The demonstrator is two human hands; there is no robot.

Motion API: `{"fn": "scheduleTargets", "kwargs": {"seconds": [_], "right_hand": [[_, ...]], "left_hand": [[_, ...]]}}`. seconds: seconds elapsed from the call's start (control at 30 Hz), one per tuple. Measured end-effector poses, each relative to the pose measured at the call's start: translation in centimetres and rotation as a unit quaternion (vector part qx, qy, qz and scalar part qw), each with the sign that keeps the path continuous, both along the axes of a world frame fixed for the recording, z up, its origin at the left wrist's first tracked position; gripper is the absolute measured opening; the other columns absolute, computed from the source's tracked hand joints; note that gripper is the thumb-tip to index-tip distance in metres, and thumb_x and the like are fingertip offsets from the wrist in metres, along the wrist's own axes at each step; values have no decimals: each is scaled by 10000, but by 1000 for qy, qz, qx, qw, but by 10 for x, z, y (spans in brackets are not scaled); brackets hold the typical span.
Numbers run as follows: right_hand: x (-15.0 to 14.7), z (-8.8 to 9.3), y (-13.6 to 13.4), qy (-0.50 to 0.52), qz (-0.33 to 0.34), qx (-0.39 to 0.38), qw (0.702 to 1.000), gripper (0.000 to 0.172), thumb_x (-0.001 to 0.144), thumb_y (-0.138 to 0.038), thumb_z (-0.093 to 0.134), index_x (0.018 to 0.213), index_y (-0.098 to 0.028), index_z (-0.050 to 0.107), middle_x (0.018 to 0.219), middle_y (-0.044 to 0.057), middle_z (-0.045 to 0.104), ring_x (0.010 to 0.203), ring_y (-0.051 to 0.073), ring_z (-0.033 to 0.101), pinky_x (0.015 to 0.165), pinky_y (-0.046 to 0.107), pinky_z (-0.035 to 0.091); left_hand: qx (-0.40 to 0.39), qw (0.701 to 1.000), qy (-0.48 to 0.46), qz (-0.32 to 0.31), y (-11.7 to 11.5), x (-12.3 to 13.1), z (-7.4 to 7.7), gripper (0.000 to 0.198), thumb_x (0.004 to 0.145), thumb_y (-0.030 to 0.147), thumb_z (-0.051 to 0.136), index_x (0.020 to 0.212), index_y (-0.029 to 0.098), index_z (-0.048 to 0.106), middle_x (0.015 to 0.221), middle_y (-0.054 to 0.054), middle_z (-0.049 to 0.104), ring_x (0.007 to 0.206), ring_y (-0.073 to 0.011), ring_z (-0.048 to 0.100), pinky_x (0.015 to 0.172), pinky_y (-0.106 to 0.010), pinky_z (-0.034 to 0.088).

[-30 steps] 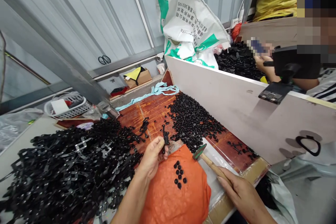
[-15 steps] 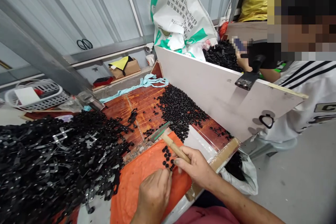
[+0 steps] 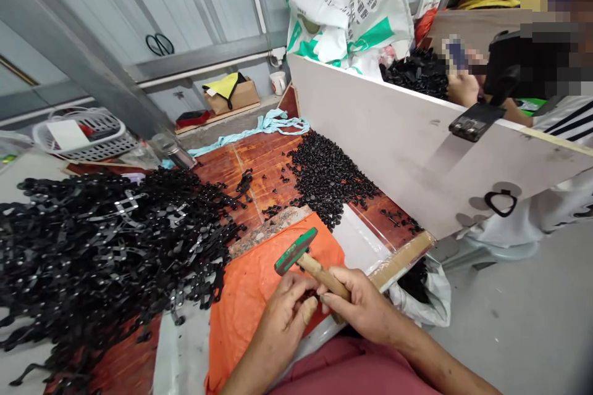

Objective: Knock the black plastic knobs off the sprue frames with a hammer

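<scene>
My right hand is wrapped round the wooden handle of a hammer, whose green head is tilted up over an orange cloth. Close beside it, my left hand has its fingers curled and pinched together. Something small and dark shows between the two hands, too covered to make out. Part of a black button-like piece peeks out by the hammer handle. Just beyond the cloth lies a heap of small black studs.
A large pile of black linked strips fills the left. A white board stands upright on the right, with a co-worker's hand behind it. At the back are a plastic basket, a metal cup and a blue cloth strip.
The hammer has come down nearer to me, its head now over the orange cloth. My left hand has moved up and right to meet my right hand, hiding the row of black pieces.
</scene>
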State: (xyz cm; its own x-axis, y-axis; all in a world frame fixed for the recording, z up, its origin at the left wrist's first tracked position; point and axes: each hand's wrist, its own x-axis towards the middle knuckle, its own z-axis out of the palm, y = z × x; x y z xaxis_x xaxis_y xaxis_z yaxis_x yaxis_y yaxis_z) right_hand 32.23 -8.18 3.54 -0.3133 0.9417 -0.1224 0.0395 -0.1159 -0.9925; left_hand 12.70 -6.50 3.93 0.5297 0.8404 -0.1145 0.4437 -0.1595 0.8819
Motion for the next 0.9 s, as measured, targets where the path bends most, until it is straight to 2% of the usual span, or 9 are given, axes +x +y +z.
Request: {"fn": "scheduleTargets", "kwargs": {"seconds": [0.1,0.17,0.23,0.3,0.4,0.47,0.57,0.7,0.9], "right_hand": [[1,-1,-1,54,47,-26,997,211,915,-364,626,895,-155,610,755,-8,631,683,117,559,632,211,419],[1,1,-1,65,81,-24,994,195,925,-349,615,906,-155,615,797,-6,634,717,117,572,659,210,431],[2,3,-1,40,102,1,994,150,932,-305,598,910,-159,625,805,-16,619,724,111,559,665,205,420],[1,6,-2,-8,105,37,994,112,932,-250,579,893,-164,640,777,-30,596,707,103,536,648,198,395],[1,5,-5,-63,78,74,992,113,917,-194,569,867,-169,668,745,-39,586,680,99,513,628,199,375],[5,-1,-6,-77,33,68,994,157,923,-210,569,1006,-187,700,799,-38,620,703,109,526,647,205,391],[23,-17,-9,-146,-63,44,986,334,960,-303,553,1279,-245,635,926,-24,681,800,149,595,728,235,437],[54,-44,-14,-301,-111,33,947,386,1025,-420,414,1318,-264,611,947,17,730,835,208,668,787,300,469],[62,-55,-18,-356,-103,25,929,427,1037,-464,363,1349,-294,600,1010,38,756,894,242,711,778,319,494]], "left_hand": [[51,996,64,-36,-2,-8,18,237,981,354,499,1022,278,720,1245,-93,629,1212,-269,540,1038,-405,466],[28,995,69,-69,-5,-14,28,262,998,374,464,1013,285,709,1219,-75,651,1202,-256,547,1037,-384,460],[-30,994,52,-91,-9,-16,29,287,1013,408,437,1013,276,692,1110,-57,688,1104,-226,592,993,-342,477],[-80,993,32,-82,-13,-16,22,309,1015,443,433,1023,257,680,1039,-52,704,1014,-211,618,937,-316,492],[-89,995,10,-34,-12,-15,7,350,1004,478,436,978,226,677,992,-63,712,952,-214,633,878,-309,498],[-48,998,35,22,-2,-20,1,373,994,487,430,891,215,664,920,-61,708,888,-217,635,824,-312,486],[30,989,109,96,24,-33,-2,394,981,476,406,792,215,633,837,-53,693,821,-220,627,781,-325,448],[68,982,156,83,48,-42,-7,411,983,465,361,737,222,584,775,-39,674,775,-211,619,760,-324,425],[99,967,228,61,47,-33,-18,422,990,448,327,701,222,535,750,-42,654,757,-215,600,758,-339,393]]}}
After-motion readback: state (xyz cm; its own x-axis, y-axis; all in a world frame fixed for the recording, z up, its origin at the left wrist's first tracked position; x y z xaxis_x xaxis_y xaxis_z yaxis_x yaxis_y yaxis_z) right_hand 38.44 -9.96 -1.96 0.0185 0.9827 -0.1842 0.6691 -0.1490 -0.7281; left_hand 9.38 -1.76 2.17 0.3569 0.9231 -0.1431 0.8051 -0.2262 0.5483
